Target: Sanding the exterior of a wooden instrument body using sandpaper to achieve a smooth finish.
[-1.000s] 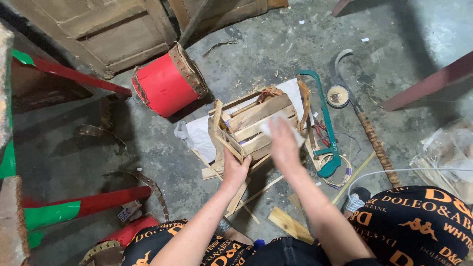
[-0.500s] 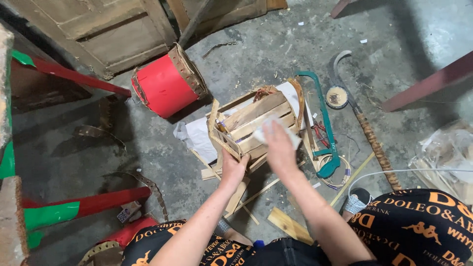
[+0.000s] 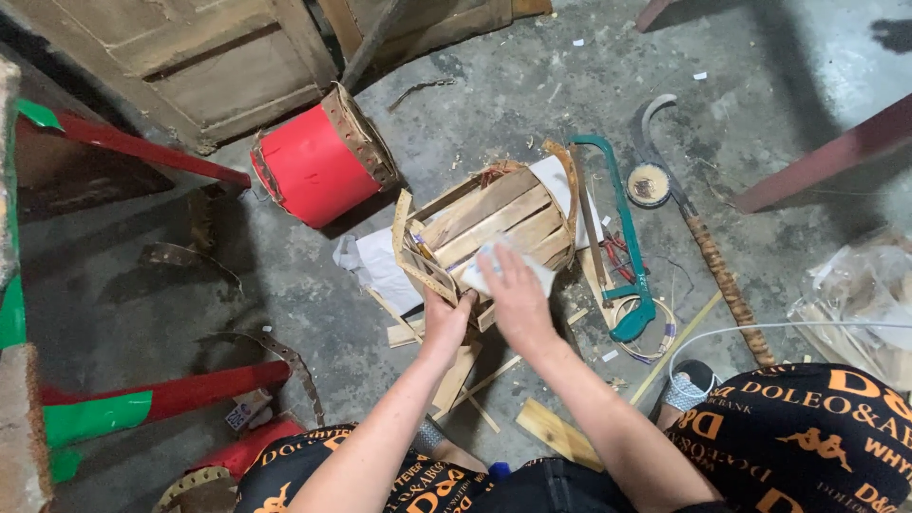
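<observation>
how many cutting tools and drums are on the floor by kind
hacksaw: 1
sickle: 1
red drum: 1
wooden drum frame, held by left hand and right hand: 1
total: 4

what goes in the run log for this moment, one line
left hand: grips near end of wooden slat drum frame | right hand: presses white paper on slats | red drum: lies apart on floor

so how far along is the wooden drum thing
Looks mid-way. Done: the slats of the wooden frame are joined into a barrel shape with a strip band at its near end. In hand: the left hand grips the frame's near edge while the right hand presses a white sheet onto the slats. Left: most slats are bare, unlike the red drum nearby.
</observation>
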